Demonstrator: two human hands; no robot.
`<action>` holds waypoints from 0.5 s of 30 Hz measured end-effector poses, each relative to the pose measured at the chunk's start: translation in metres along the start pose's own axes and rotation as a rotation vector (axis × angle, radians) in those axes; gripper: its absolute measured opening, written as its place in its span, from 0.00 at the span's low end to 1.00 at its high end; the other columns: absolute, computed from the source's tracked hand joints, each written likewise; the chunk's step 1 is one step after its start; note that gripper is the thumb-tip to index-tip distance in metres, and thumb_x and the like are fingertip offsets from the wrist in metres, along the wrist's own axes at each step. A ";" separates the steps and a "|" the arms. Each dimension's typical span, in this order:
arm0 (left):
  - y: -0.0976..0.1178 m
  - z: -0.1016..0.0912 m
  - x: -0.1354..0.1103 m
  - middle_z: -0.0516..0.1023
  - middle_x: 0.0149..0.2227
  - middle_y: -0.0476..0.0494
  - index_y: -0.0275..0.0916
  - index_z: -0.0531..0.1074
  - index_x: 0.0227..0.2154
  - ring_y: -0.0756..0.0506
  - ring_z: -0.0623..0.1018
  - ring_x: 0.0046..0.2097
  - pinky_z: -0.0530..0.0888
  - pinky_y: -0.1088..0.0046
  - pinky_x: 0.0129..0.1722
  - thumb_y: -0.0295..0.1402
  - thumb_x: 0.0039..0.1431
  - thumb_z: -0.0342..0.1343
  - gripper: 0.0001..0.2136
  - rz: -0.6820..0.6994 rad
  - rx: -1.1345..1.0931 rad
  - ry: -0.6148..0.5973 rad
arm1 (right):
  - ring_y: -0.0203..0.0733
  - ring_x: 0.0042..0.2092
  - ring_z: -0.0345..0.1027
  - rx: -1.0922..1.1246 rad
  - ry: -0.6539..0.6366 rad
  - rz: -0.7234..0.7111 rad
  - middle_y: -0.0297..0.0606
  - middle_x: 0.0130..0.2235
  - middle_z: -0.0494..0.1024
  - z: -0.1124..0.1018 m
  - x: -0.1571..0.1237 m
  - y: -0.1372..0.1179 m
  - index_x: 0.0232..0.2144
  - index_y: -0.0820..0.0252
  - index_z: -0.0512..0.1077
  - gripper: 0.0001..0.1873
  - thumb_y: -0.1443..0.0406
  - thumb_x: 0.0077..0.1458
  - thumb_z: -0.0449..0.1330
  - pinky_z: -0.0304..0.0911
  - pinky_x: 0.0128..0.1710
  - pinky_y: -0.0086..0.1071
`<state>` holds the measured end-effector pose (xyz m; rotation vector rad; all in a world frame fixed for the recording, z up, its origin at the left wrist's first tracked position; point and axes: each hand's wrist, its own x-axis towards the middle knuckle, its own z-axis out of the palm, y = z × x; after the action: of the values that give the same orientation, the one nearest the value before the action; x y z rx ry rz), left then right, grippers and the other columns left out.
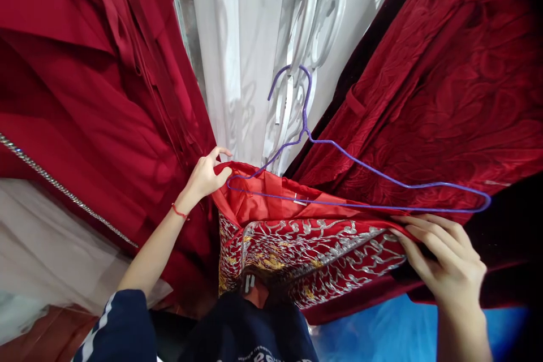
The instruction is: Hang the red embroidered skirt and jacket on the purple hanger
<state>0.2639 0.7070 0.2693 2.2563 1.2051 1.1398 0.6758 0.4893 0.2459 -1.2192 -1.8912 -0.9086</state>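
A red garment [322, 243] with silver and gold embroidery and a shiny red lining hangs before me. My left hand [207, 174] pinches its upper left edge, thumb inside and fingers outside. At the right end of the same edge, my right hand [445, 249] grips the fabric between thumb and fingers. A purple wire hanger [360, 161] hangs by its hook from a white loop above. Its left end lies inside the garment's opening near my left thumb. The right end sticks out past the garment, above my right hand.
White ornate metalwork with loops [314, 17] rises behind the hanger. A dark red garment [106, 79] with a sparkling trim hangs on the left, a patterned red velvet one [445, 85] on the right. Blue material [382, 331] lies low on the right, whitish fabric [55, 226] at lower left.
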 end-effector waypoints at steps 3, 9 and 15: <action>0.013 0.004 -0.004 0.72 0.19 0.55 0.39 0.74 0.46 0.49 0.70 0.21 0.65 0.74 0.27 0.43 0.52 0.63 0.20 0.054 0.066 0.016 | 0.49 0.37 0.73 -0.012 0.013 0.009 0.42 0.35 0.82 0.000 0.003 -0.001 0.32 0.57 0.72 0.07 0.71 0.53 0.66 0.71 0.38 0.41; 0.021 0.010 -0.014 0.84 0.34 0.47 0.46 0.80 0.46 0.46 0.80 0.30 0.69 0.75 0.33 0.44 0.61 0.58 0.14 0.211 0.224 -0.044 | 0.48 0.37 0.74 -0.010 -0.018 -0.021 0.42 0.36 0.82 -0.010 0.011 -0.001 0.33 0.58 0.72 0.06 0.70 0.55 0.66 0.71 0.38 0.39; 0.019 0.019 -0.020 0.84 0.29 0.45 0.47 0.80 0.49 0.47 0.75 0.24 0.64 0.75 0.28 0.52 0.53 0.63 0.23 0.290 0.343 -0.003 | 0.46 0.39 0.75 -0.024 -0.103 -0.077 0.40 0.37 0.83 -0.022 0.017 0.009 0.36 0.57 0.73 0.06 0.70 0.55 0.66 0.70 0.41 0.38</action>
<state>0.2824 0.6813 0.2592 2.7627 1.1738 1.0940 0.6826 0.4815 0.2731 -1.2358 -2.0261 -0.9277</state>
